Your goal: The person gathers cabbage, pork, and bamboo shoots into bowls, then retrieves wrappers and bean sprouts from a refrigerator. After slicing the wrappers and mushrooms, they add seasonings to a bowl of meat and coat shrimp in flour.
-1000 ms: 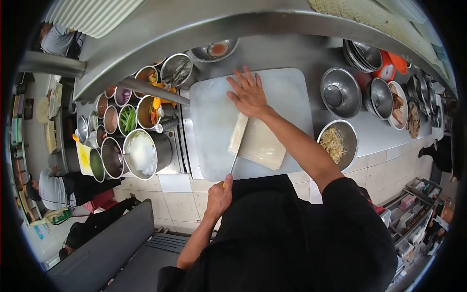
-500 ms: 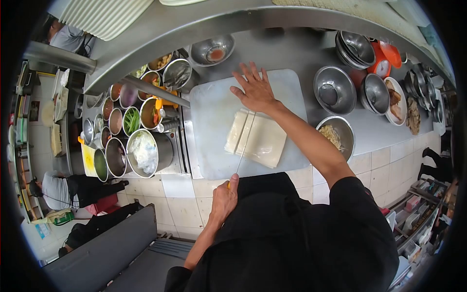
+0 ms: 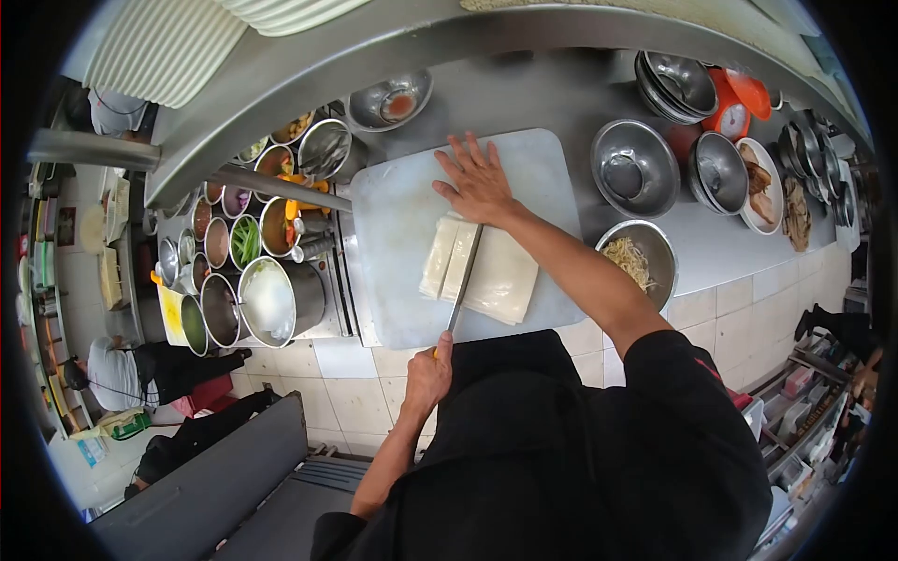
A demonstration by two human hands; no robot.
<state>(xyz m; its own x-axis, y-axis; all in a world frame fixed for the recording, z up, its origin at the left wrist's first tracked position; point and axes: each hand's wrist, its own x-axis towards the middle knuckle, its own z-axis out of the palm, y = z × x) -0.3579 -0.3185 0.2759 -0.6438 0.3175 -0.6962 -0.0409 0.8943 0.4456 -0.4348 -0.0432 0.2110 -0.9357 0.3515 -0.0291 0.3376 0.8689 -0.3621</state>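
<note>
Head view: pale, flat stacked sheets (image 3: 500, 276), partly cut into strips.

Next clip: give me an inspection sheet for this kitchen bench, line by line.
Surface: steel counter with a white cutting board.
Job's things: pale flat sheets stacked on the board, strips cut off at one side; knife across them.
Clutter: steel bowls, a noodle bowl, ingredient pots beside the board.
Grips: left hand shut on the knife handle; right hand flat, open, at the sheets' far edge.
Cables: nothing seen.
Surroundings: tiled counter front; another person below.
</note>
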